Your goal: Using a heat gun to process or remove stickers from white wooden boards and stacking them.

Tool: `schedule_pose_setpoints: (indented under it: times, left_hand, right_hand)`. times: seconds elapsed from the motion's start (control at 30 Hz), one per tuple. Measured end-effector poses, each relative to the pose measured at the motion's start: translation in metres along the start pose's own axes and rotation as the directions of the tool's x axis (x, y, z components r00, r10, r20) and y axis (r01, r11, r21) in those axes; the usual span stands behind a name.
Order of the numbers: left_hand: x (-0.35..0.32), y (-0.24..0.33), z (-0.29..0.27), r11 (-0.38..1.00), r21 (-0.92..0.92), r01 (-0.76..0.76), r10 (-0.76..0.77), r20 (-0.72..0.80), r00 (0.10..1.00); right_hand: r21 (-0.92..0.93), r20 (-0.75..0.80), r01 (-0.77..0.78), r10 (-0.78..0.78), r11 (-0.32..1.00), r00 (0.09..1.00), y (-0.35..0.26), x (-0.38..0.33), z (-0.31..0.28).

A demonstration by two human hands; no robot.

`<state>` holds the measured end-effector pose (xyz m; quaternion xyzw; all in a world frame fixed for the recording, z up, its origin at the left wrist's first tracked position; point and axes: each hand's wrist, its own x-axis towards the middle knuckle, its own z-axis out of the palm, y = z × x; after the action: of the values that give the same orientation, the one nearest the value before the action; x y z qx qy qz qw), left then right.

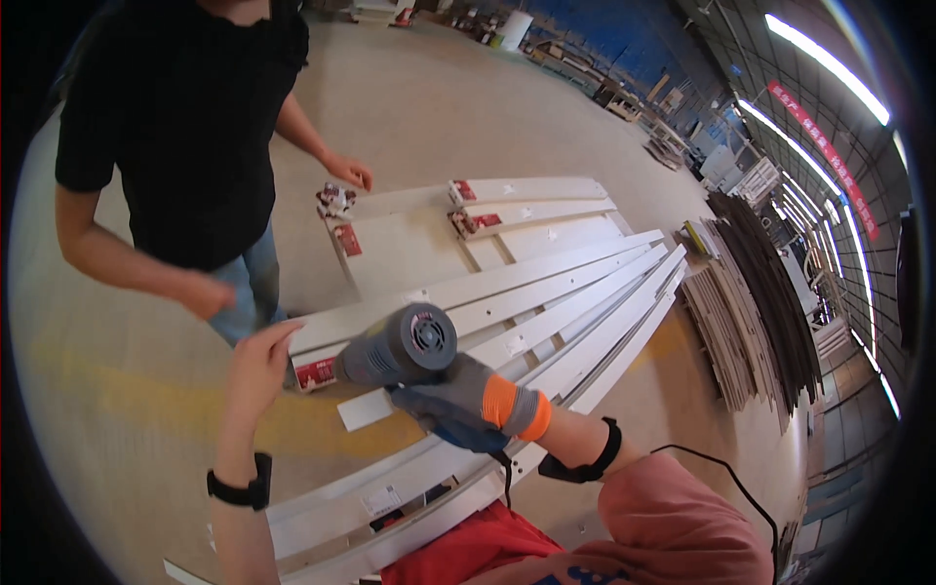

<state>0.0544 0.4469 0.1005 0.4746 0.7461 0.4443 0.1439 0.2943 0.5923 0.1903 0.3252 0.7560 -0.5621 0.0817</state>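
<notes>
In my right hand (458, 405), in a dark glove with an orange-and-grey cuff, is a grey corded heat gun (375, 351). Its round vented back faces me, and its body points left toward the end of a white board (429, 294); the nozzle tip is hidden. My bare left hand (261, 366) is closed at that board's left end, fingers bent and pressed together; whatever they pinch cannot be made out. A red-and-white label (315, 374) marks the end of the neighbouring board, just below my left fingertips.
Several long white boards fan out ahead, some with red end labels (466, 222). Across from me stands a person in a black shirt (195, 117), hands near the boards. Dark and light planks (741, 312) are stacked at right. A black cable (726, 468) loops behind my right arm.
</notes>
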Motion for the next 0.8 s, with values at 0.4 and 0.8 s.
schedule_pose_setpoints:
  times: [0.4,0.8]
  left_hand:
    - [0.168,0.075,0.071,0.923,0.169,-0.345,0.217,0.512,0.831]
    - [-0.062,-0.157,0.023,0.882,-0.184,0.435,-0.427,0.083,0.901]
  right_hand:
    - [0.213,-0.080,0.035,-0.019,0.976,0.997,0.015,-0.026,0.016]
    - [0.080,-0.032,0.012,-0.009,0.997,0.999,0.003,-0.008,0.009]
